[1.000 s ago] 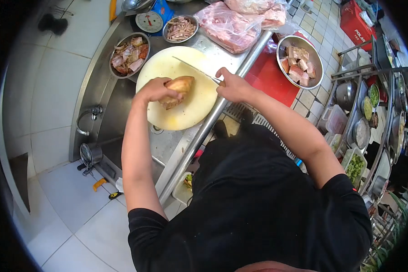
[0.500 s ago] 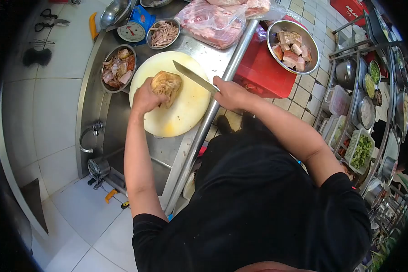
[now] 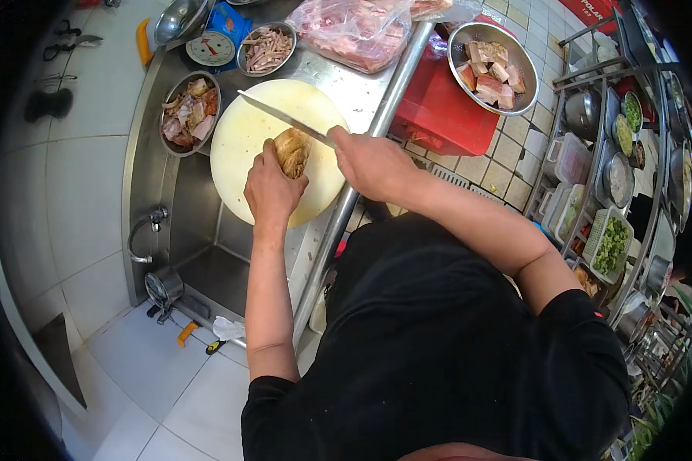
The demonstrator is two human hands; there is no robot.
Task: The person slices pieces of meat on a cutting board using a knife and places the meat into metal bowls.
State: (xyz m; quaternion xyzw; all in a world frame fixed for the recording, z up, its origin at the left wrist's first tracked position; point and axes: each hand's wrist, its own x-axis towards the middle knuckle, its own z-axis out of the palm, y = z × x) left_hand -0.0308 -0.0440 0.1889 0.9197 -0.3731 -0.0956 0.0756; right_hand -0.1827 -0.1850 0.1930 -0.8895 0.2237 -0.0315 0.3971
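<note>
On a round, pale yellow cutting board lies a brown, wrinkled piece of what looks like cooked meat. My left hand is closed around its near left side, fingers and thumb pressed against it. The handle of a knife is in my right hand, and the grip is mostly hidden by my fingers. Its long blade points to the far left, across the far end of the meat. From this angle I cannot tell whether the edge touches it.
Left of the board stands a bowl of meat pieces; beyond it are a bowl of meat strips, a scale and bagged raw meat. A sink lies nearer. A bowl of pork chunks rests on a red box.
My left hand has turned and shifted its grip to the meat's near side, and the meat has been turned. My right hand has brought the knife left, over the meat's far end.
</note>
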